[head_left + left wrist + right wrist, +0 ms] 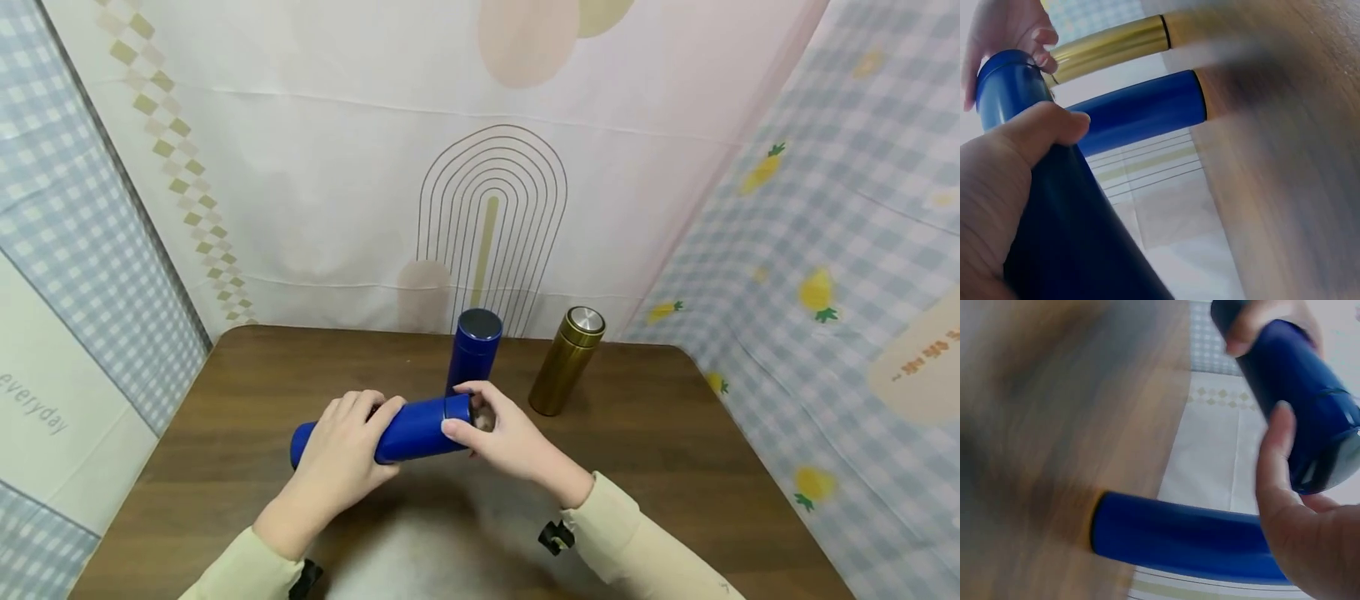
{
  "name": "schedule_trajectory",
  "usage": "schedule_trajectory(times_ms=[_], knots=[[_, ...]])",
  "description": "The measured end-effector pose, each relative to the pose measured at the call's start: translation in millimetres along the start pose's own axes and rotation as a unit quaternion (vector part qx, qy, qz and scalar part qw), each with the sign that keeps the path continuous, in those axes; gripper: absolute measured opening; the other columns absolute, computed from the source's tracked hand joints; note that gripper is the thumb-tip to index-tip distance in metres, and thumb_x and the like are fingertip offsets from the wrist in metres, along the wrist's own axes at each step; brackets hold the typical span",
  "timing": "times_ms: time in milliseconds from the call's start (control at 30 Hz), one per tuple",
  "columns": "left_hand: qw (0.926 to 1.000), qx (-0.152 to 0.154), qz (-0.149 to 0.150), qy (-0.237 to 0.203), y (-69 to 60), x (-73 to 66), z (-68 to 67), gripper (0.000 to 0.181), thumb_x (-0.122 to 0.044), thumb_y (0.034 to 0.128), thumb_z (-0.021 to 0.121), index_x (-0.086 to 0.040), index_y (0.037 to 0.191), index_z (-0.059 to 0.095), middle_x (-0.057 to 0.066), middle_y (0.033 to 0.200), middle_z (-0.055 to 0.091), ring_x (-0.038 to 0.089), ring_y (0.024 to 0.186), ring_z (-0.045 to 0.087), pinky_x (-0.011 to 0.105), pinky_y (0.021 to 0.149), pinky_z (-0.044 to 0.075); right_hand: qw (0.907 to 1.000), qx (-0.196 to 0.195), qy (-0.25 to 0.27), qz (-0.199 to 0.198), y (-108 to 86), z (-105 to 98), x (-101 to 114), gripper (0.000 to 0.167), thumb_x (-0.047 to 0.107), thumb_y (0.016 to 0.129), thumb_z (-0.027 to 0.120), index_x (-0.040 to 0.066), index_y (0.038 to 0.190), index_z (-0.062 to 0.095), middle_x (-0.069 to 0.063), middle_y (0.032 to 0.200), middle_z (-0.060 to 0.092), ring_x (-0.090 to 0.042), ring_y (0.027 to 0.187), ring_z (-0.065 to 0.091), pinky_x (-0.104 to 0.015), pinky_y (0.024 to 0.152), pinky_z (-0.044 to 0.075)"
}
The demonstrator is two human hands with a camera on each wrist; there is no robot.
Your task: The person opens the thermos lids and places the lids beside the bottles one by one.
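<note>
A blue thermos flask (422, 429) is held on its side above the table, its lid end to the right. My left hand (341, 446) grips it round the body, thumb along the near side. At the lid end, my right hand (504, 429) holds the lid (1329, 464) between thumb and fingers. In the left wrist view the right fingers curl about the lid's far side. Just behind stands a second blue thermos flask (472, 354), upright and untouched. Right of it a gold thermos flask (564, 364) with a silver-topped lid stands upright.
The brown wooden table (637, 500) runs back to a white patterned cloth (337, 208). Blue checked cloths hang at the left (82, 150) and right (810, 208). A small black device (557, 537) is strapped at the right sleeve's cuff.
</note>
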State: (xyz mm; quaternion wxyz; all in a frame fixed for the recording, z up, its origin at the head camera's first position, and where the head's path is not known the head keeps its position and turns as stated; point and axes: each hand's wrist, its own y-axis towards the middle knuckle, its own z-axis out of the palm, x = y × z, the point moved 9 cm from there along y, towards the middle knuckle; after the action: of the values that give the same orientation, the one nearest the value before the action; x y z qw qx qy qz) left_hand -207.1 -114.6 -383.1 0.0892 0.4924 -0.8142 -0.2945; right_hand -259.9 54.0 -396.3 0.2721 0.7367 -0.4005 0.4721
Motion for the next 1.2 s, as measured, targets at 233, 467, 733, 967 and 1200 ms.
schedule_trajectory(times_ms=[233, 467, 733, 967, 1200], knots=[[0.9986, -0.043, 0.018, 0.025, 1.8, -6.5, -4.5, 0.081, -0.030, 0.0562, 0.091, -0.010, 0.127, 0.056, 0.015, 0.111, 0.056, 0.036, 0.100, 0.051, 0.052, 0.087, 0.043, 0.9971, -0.005, 0.060, 0.045, -5.7, 0, -4, 0.047, 0.037, 0.092, 0.065, 0.013, 0.130, 0.050, -0.013, 0.113, 0.056, -0.031, 0.080, 0.065, -0.041, 0.061, 0.057], [0.9963, -0.074, 0.029, 0.034, 6.1, -7.7, -11.8, 0.077, -0.034, 0.0573, 0.089, -0.010, 0.124, 0.060, 0.010, 0.106, 0.062, 0.033, 0.092, 0.056, 0.049, 0.082, 0.046, 0.9983, -0.043, 0.038, 0.006, -5.6, -7, -1, 0.040, 0.037, 0.090, 0.068, 0.020, 0.124, 0.054, -0.010, 0.100, 0.060, -0.027, 0.070, 0.064, -0.041, 0.063, 0.056], [0.9925, -0.098, 0.054, 0.050, 7.5, -12.1, -17.9, 0.076, -0.038, 0.0555, 0.088, -0.011, 0.122, 0.063, 0.007, 0.101, 0.064, 0.031, 0.083, 0.058, 0.045, 0.071, 0.049, 0.9986, -0.051, 0.014, -0.005, -9.8, -11, 2, 0.039, 0.036, 0.088, 0.070, 0.026, 0.122, 0.055, -0.008, 0.093, 0.061, -0.022, 0.065, 0.060, -0.037, 0.057, 0.053], [0.9929, -0.088, 0.063, 0.048, 12.5, -13.8, -19.9, 0.075, -0.038, 0.0530, 0.087, -0.011, 0.120, 0.065, 0.005, 0.101, 0.065, 0.028, 0.083, 0.061, 0.043, 0.072, 0.050, 0.9985, -0.047, -0.013, -0.023, -14.7, -14, 6, 0.046, 0.028, 0.088, 0.072, 0.026, 0.129, 0.051, -0.005, 0.109, 0.057, -0.022, 0.078, 0.057, -0.033, 0.064, 0.051], [0.9945, -0.073, 0.070, 0.027, 12.7, -13.2, -15.8, 0.073, -0.039, 0.0504, 0.086, -0.012, 0.115, 0.067, 0.003, 0.099, 0.068, 0.024, 0.081, 0.064, 0.040, 0.068, 0.054, 0.9865, -0.011, -0.106, -0.124, -17.8, -12, 21, 0.056, 0.030, 0.084, 0.076, 0.021, 0.133, 0.049, 0.002, 0.119, 0.051, -0.016, 0.095, 0.056, -0.032, 0.077, 0.053]])
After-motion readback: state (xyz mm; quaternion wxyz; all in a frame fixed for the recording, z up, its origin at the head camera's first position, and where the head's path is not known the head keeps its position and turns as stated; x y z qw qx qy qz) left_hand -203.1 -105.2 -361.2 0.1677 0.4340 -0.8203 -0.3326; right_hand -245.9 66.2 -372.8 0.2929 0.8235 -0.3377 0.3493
